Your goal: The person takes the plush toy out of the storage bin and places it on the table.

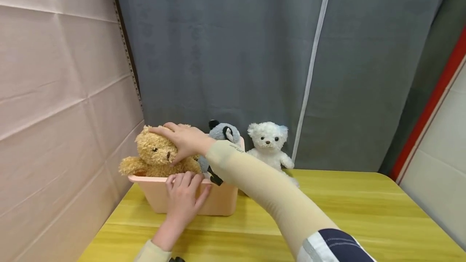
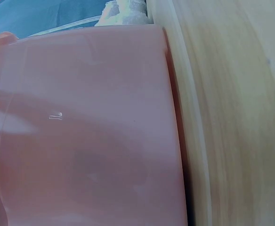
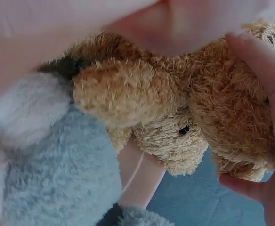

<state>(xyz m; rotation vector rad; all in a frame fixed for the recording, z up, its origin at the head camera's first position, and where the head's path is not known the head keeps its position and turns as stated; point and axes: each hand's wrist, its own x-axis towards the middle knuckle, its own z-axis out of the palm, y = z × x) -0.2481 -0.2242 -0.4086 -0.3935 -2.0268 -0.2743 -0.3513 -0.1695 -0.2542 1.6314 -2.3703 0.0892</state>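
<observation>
A curly tan teddy bear [image 1: 156, 148] sits in a pink plastic bin [image 1: 153, 195], its head and one arm above the rim. My right hand [image 1: 187, 138] grips the bear's head from above, fingers spread over the top and thumb by the face. In the right wrist view, fingers hold the tan fur [image 3: 236, 103], beside more tan plush with a dark bead [image 3: 183, 129]. My left hand [image 1: 183, 197] holds the bin's front rim, fingertips hidden over the edge. The left wrist view shows the bin's pink wall [image 2: 90, 117]. A grey plush toy [image 1: 223, 132] is behind my right wrist.
A white teddy bear [image 1: 268, 142] sits right of the bin on the yellow wood-grain table [image 1: 346, 201]. The dark grey curtain [image 1: 225, 51] hangs behind, and a pale cloth wall [image 1: 54, 112] stands close on the left. My right forearm crosses in front of the white bear.
</observation>
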